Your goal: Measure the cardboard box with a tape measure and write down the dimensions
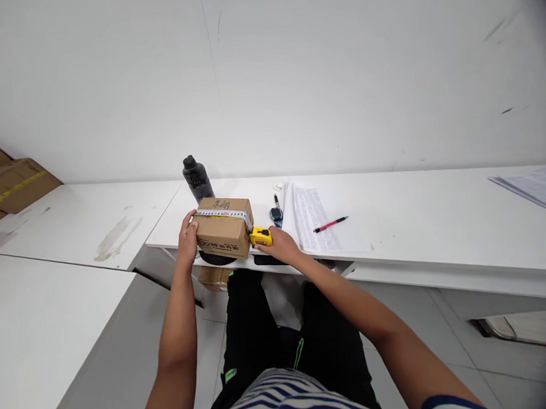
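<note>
Cardboard box (224,235) juts over the near edge of the white worktop (419,228), close to its left end. The numbered blade (212,214) of a yellow tape measure (262,236) lies across the box's top and bends down at its right end. The left hand (188,239) is curled around the box's left end, thumb on the near side; the right hand (281,245) is closed around the tape measure's case, just beside the right end. Behind the box, toward the far edge, stands a dark bottle (198,180). To the right lie a watch (276,214), a black pen (276,201) and a stack of papers (312,209), with a red pen (330,225) across the papers' right side.
</note>
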{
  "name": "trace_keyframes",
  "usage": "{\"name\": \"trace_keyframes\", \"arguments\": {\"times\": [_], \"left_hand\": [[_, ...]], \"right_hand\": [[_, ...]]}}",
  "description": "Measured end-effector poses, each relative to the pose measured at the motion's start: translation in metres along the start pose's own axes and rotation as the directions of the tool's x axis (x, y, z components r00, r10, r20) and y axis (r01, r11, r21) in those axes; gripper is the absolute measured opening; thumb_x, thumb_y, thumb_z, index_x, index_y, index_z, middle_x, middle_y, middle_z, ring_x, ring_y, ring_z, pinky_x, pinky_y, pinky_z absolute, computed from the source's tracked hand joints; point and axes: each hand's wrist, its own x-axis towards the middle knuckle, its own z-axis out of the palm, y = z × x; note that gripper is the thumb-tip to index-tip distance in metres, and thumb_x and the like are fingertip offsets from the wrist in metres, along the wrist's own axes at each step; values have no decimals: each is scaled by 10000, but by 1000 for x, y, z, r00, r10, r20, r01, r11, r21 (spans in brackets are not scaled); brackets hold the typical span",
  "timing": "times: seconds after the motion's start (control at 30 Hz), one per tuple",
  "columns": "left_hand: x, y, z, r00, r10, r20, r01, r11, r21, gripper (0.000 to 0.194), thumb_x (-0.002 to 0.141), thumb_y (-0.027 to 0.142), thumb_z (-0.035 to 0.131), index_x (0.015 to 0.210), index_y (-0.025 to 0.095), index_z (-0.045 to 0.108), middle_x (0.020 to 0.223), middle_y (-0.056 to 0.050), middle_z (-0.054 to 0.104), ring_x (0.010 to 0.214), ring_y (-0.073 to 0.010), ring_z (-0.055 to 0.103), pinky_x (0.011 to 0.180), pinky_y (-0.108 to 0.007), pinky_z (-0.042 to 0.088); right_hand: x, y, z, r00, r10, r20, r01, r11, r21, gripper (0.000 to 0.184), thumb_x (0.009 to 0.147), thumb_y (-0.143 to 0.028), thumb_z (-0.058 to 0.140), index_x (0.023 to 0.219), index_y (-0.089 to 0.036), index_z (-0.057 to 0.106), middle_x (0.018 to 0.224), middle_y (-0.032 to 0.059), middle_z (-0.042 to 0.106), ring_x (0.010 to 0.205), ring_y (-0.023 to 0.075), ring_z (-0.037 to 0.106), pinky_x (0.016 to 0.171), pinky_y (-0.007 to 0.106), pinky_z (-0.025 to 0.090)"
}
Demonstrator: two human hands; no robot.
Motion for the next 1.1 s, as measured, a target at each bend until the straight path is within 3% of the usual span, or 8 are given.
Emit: {"name": "trace_keyframes", "arguments": {"times": [0.57,0.9,1.1], "left_hand": [[2,0,-7,994,-106,10,107,993,-59,575,863,470,474,1390,255,557,1317,-77,622,1064,-242,606,825,-340,543],[1,2,-8,986,-167,23,169,975,-148,619,846,493,510,1413,248,546,1272,-99,608,903,-212,587,572,-240,472],[-1,4,-6,985,-175,7,174,976,-130,568,855,450,498,1390,276,571,1307,-68,618,1028,-242,601,724,-308,534]], "right_hand": [[-2,-8,-4,1000,4,31,-3,999,-40,442,837,-580,673,983,-201,498,994,100,700,890,253,662,621,276,328],[-3,-10,-6,999,16,37,-15,1000,-10,429,832,-585,667,972,-219,490,948,76,700,860,248,664,585,274,308],[-5,-11,-6,999,31,43,-32,999,16,429,825,-573,672,974,-216,485,949,87,704,877,265,665,595,278,326]]}}
